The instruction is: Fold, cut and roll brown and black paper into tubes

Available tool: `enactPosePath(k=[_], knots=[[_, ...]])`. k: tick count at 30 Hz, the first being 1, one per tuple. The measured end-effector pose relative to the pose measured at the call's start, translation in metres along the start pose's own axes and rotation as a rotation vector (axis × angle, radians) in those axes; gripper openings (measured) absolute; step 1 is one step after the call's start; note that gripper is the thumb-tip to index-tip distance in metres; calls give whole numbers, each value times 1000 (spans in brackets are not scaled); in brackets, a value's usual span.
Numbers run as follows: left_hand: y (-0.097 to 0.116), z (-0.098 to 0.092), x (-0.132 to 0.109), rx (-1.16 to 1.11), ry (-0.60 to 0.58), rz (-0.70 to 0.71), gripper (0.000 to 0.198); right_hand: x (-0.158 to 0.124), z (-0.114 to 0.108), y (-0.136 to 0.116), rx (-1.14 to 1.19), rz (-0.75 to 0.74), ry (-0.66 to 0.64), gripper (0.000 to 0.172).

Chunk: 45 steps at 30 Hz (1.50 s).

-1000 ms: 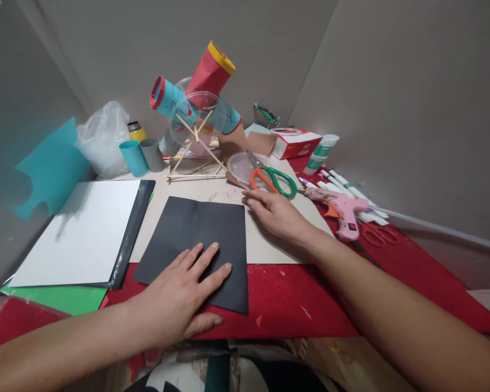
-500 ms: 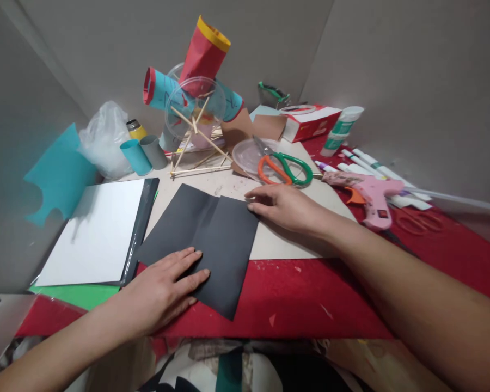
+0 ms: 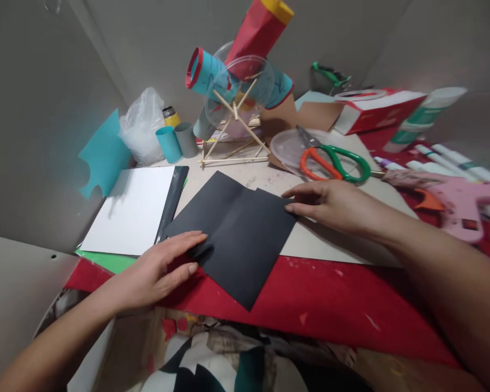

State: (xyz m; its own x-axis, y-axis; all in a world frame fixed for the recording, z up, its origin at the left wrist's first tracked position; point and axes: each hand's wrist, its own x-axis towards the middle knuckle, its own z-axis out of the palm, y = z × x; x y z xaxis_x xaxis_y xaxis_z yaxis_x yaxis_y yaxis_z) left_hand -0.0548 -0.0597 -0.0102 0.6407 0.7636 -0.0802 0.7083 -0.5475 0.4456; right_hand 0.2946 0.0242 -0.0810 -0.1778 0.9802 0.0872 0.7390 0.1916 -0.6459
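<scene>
A sheet of black paper point(image 3: 245, 245) lies at an angle across the pale board and the red table cover. A faint crease band crosses it, and its far edge has a small step. My left hand point(image 3: 159, 267) is over the paper's left side, thumb and fingers apart, some fingers hidden under the hand. At the right corner, my right hand point(image 3: 330, 209) touches the paper with its thumb and fingertips, a gap showing between them. Just beyond that hand, scissors point(image 3: 330, 160) with one orange and one green handle rest on a clear plastic lid point(image 3: 281, 147).
A stick frame point(image 3: 234, 114) carrying red and blue paper tubes stands behind. White paper point(image 3: 130, 209) lies left, near blue cut paper point(image 3: 106, 158) and a plastic bag point(image 3: 141, 128). Rightward are a pink glue gun point(image 3: 461, 209), markers point(image 3: 445, 160) and a red-white box point(image 3: 381, 111).
The view has swung left, so everything appears farther right. My left hand has slid back toward the paper's left edge, its fingers lifting off the middle. My right hand stays at the corner.
</scene>
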Motion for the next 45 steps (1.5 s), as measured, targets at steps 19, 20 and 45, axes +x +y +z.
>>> enactPosePath(k=[19,20,45], knots=[[39,67,72,187,-223,424,78,-14,41,-33,-482,-301,-54,57],[38,65,70,184,-230,422,77,-13,41,-32,-492,-300,-53,58],[17,-6,54,479,114,-2,62,-10,35,-35,-388,-601,-127,47]])
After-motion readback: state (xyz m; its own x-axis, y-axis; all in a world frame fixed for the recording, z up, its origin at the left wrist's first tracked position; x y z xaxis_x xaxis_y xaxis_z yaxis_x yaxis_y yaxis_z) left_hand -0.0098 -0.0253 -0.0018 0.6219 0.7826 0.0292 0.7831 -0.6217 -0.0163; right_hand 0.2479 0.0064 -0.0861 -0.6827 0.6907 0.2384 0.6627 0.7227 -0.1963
